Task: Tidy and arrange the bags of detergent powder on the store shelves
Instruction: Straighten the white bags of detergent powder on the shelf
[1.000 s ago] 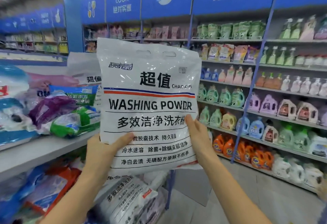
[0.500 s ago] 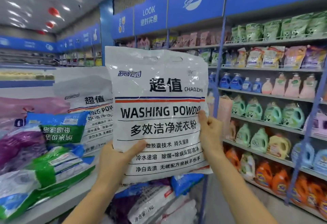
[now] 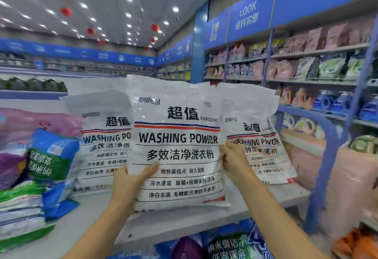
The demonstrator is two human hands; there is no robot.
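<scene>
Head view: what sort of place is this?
Likely a store's laundry aisle: wall shelves stocked with detergent bottles, blue signs overhead, a washing powder bag held up between two more.

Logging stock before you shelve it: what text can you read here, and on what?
"超值 CHAOZHI", "WASHING POWDER", "多效洁净洗衣粉": front white bag, held by left hand and right hand.
"WASHING PO": rear left bag, rest covered.
"LOOK": blue sign.
Blue-green bag: print too blurred to read.
</scene>
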